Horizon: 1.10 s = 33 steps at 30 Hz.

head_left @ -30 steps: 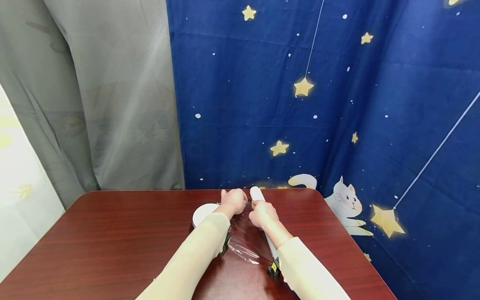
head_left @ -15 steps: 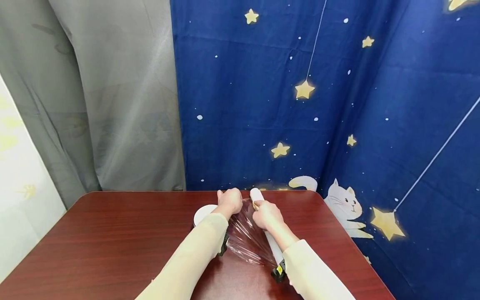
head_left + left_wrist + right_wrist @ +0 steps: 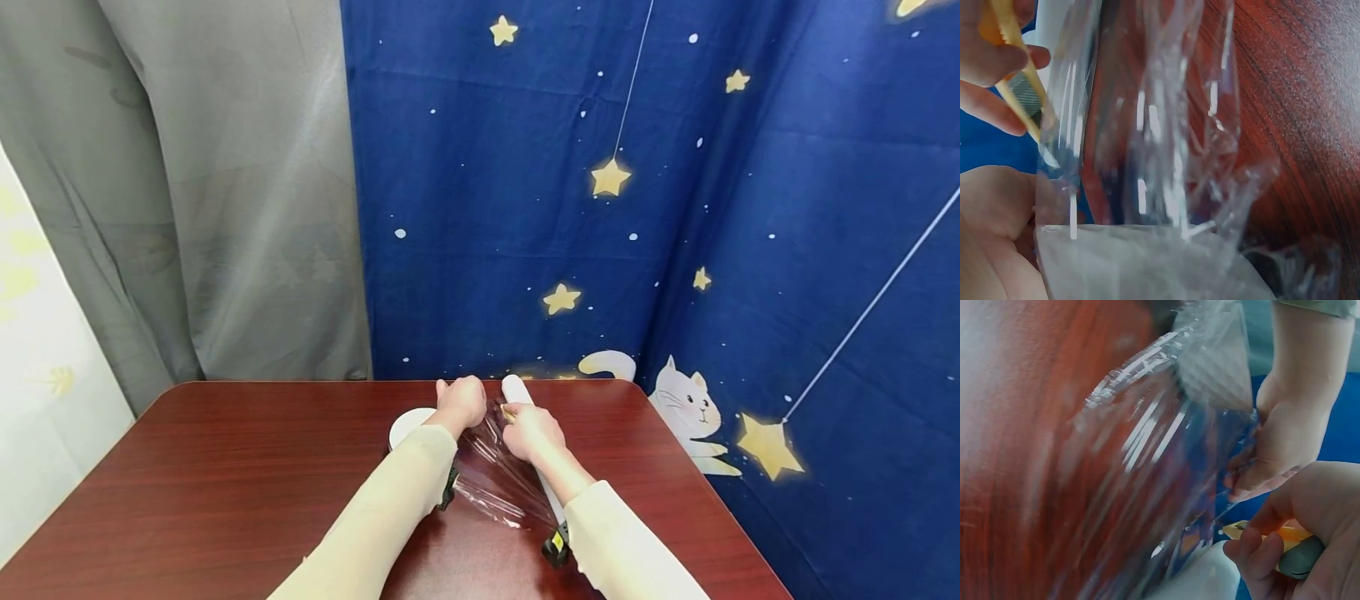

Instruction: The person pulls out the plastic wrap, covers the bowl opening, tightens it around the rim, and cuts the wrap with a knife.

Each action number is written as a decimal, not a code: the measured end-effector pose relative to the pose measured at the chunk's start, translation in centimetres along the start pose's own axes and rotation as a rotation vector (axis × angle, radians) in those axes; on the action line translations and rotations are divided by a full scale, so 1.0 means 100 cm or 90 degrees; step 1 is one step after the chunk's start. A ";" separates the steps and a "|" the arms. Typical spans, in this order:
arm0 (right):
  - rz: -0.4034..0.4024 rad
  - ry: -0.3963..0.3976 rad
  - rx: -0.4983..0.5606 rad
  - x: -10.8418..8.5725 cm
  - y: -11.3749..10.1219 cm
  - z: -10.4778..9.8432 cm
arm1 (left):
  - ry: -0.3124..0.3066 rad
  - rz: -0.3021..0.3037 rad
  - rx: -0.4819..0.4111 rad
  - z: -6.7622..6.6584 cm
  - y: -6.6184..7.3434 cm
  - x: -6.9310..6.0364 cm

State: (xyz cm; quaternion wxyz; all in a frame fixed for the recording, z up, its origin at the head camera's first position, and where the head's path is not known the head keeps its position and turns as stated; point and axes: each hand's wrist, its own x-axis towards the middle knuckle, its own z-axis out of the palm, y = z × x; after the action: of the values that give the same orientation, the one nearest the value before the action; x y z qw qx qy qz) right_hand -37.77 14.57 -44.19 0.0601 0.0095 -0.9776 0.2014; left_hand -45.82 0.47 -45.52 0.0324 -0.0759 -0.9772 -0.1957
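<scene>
One film sheet [image 3: 1155, 434] already spans from roll [image 3: 516, 390] to white round item [image 3: 407, 423], apparently uncut, our left grip [image 3: 462, 402] pinching its edge, our right grip [image 3: 534, 432] holding a yellow cutter [image 3: 1025, 94].

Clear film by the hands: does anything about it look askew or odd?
Yes, mildly: between the left hand and the white roll, the clear film is creased into long folds instead of lying smooth, perhaps from uneven pulling.
</scene>
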 end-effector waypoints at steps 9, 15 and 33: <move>0.005 -0.004 0.007 0.001 0.000 0.006 | 0.011 0.007 0.003 -0.005 -0.002 0.000; -0.006 -0.003 0.010 0.003 0.003 0.006 | 0.011 0.006 -0.032 -0.008 -0.003 0.001; 0.012 -0.045 0.015 0.003 -0.007 -0.023 | 0.027 0.009 -0.074 -0.008 -0.006 -0.010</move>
State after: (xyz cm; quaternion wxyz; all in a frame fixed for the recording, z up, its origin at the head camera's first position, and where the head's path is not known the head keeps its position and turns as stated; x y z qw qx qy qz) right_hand -37.80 14.88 -41.78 0.0231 0.0079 -0.9767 0.2134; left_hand -44.90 -0.55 -45.09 0.0501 -0.0807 -0.9628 -0.2531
